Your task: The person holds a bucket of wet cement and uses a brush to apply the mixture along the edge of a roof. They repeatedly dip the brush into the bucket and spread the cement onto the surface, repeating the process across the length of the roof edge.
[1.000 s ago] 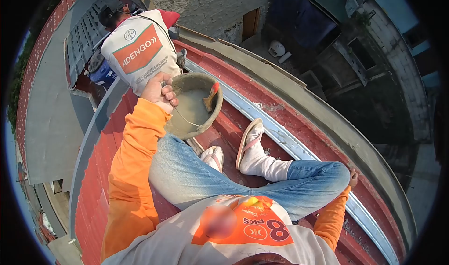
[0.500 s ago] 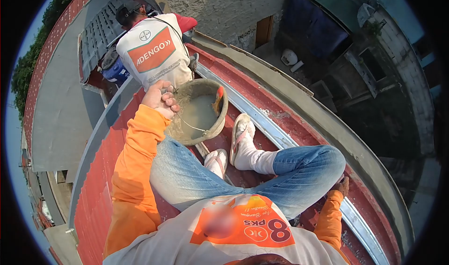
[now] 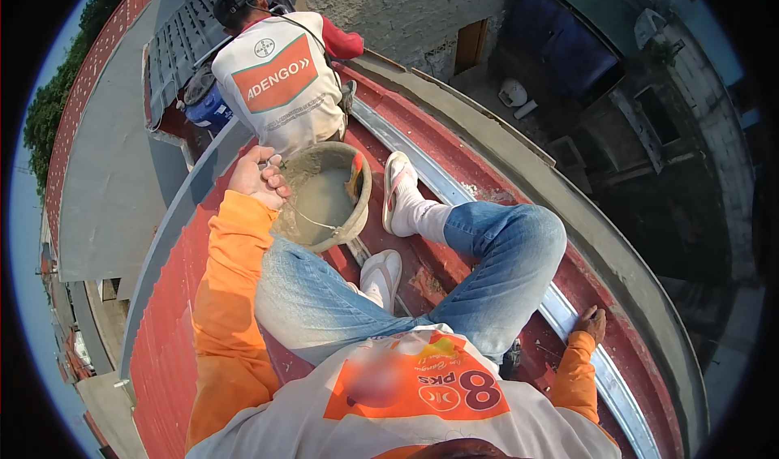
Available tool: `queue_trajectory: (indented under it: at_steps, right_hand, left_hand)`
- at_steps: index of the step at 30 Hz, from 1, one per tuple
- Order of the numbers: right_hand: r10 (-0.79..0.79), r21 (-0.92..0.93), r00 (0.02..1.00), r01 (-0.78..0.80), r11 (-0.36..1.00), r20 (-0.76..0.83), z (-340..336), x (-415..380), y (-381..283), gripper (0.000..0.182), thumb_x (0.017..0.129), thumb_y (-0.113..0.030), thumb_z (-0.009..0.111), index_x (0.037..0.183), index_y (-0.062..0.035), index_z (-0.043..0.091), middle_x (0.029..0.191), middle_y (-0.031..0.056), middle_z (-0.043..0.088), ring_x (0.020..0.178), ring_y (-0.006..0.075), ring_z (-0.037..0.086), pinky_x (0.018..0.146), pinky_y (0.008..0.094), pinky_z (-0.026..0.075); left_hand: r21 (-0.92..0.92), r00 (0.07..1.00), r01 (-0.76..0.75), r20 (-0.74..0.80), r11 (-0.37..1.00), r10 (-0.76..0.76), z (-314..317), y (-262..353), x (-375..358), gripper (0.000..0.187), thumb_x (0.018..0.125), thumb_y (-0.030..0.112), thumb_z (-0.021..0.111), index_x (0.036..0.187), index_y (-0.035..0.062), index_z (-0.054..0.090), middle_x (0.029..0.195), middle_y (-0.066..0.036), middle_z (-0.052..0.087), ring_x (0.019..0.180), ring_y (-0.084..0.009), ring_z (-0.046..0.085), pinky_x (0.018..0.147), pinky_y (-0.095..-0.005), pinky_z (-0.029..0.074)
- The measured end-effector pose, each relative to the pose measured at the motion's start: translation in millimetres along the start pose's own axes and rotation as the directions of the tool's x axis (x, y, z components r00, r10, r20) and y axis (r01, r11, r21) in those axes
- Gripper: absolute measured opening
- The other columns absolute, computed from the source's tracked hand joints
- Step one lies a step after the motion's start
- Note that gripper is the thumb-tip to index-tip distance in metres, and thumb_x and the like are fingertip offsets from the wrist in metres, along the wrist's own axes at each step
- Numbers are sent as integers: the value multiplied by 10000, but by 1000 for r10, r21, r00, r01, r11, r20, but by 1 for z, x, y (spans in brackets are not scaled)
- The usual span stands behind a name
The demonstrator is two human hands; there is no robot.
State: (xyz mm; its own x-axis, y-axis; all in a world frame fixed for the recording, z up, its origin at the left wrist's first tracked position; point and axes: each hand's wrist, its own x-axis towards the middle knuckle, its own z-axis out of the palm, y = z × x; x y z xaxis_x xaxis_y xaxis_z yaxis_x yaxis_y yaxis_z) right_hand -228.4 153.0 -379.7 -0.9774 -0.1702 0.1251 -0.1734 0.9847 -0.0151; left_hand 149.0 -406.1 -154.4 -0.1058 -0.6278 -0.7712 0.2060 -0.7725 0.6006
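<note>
My left hand (image 3: 260,178) is closed around the thin wire handle of a mortar-crusted bucket (image 3: 363,208). Greyish, watery material (image 3: 320,199) lies in the bucket, and a tool with a red-orange end (image 3: 356,164) leans inside its right wall. The bucket sits tilted on the red roof beside my left knee, in front of my feet. My right hand (image 3: 592,323) rests at the bright metal strip (image 3: 560,301) to my right, holding nothing that I can see; its fingers are partly hidden but look apart.
A co-worker (image 3: 280,86) sits ahead with their back to me, a blue drum (image 3: 207,106) at their left. Red corrugated roofing (image 3: 182,321) slopes away on my left. A cement ledge (image 3: 487,139) runs along the right, with a deep drop to a yard (image 3: 649,216) beyond.
The bucket and my left hand sit slightly further left in view. My right knee has shifted left and my feet have moved a little. More of my right hand now shows.
</note>
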Motion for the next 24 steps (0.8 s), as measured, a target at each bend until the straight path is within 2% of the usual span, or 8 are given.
queue_trajectory:
  at_steps: [2, 8, 10, 11, 14, 20, 22, 24]
  right_hand:
    - [-77, -18, 996, 77, 997, -46, 11, 5, 5, 295, 871, -314, 431, 731, -55, 446, 697, 170, 533, 684, 353, 541, 608, 446, 424]
    - [-16, 16, 976, 13, 1000, 219, -7, 9, -7, 349, 888, -348, 386, 789, -23, 465, 797, 230, 556, 759, 393, 542, 667, 450, 421]
    - [7, 4, 972, -8, 1000, 233, -12, 8, -12, 355, 888, -357, 385, 790, -25, 464, 797, 228, 555, 757, 393, 541, 669, 449, 419]
    - [13, 4, 977, -14, 1000, 214, -11, 8, -13, 362, 888, -367, 383, 786, -28, 461, 788, 223, 552, 750, 392, 539, 668, 450, 417]
    - [14, 39, 969, -24, 999, 246, -16, 9, -16, 355, 887, -364, 390, 788, -30, 457, 775, 220, 546, 741, 389, 537, 660, 446, 417]
    - [-102, 174, 984, 76, 982, 146, -6, 6, -9, 311, 870, -288, 457, 713, -20, 467, 693, 181, 506, 651, 358, 502, 601, 439, 394]
    - [-303, 310, 953, 293, 904, -17, -8, 1, -26, 214, 840, -203, 502, 728, -22, 485, 691, 159, 498, 673, 337, 500, 614, 421, 392]
    - [-382, 312, 921, 385, 868, -75, -2, -8, -51, 110, 800, -138, 536, 754, -41, 511, 729, 130, 513, 726, 315, 504, 639, 401, 394]
  left_hand:
    - [-44, 1000, -5, -19, 999, 4, -7, 3, 7, 155, 749, 215, 542, 733, 89, 454, 456, 59, 291, 408, -98, 304, 458, -271, 277]
    - [-145, 995, -47, -95, 988, 34, -45, 16, -11, 165, 744, 191, 547, 792, 61, 457, 466, 53, 307, 423, -103, 331, 487, -274, 293]
    - [-200, 992, -121, -58, 972, 112, -52, 17, -20, 179, 767, 184, 544, 839, 41, 462, 472, 41, 328, 425, -107, 337, 504, -269, 294]
    - [-217, 984, -154, -121, 964, 130, -48, 17, -24, 181, 772, 180, 542, 842, 36, 457, 469, 35, 319, 423, -111, 328, 507, -272, 290]
    - [-202, 982, -169, -121, 965, 147, -46, 21, -22, 183, 769, 180, 547, 840, 37, 458, 474, 31, 311, 422, -115, 315, 507, -275, 284]
    - [-126, 944, -248, -253, 960, 211, -25, 21, -19, 174, 747, 178, 559, 797, 49, 455, 476, 34, 279, 413, -112, 305, 471, -277, 276]
    - [-78, 930, -272, -276, 959, 242, -21, 18, -27, 180, 747, 182, 562, 802, 54, 449, 474, 36, 274, 407, -112, 298, 461, -276, 271]
    - [-42, 935, -290, -226, 956, 274, -15, 16, -37, 182, 763, 200, 554, 805, 62, 441, 462, 46, 275, 384, -102, 276, 424, -261, 253]
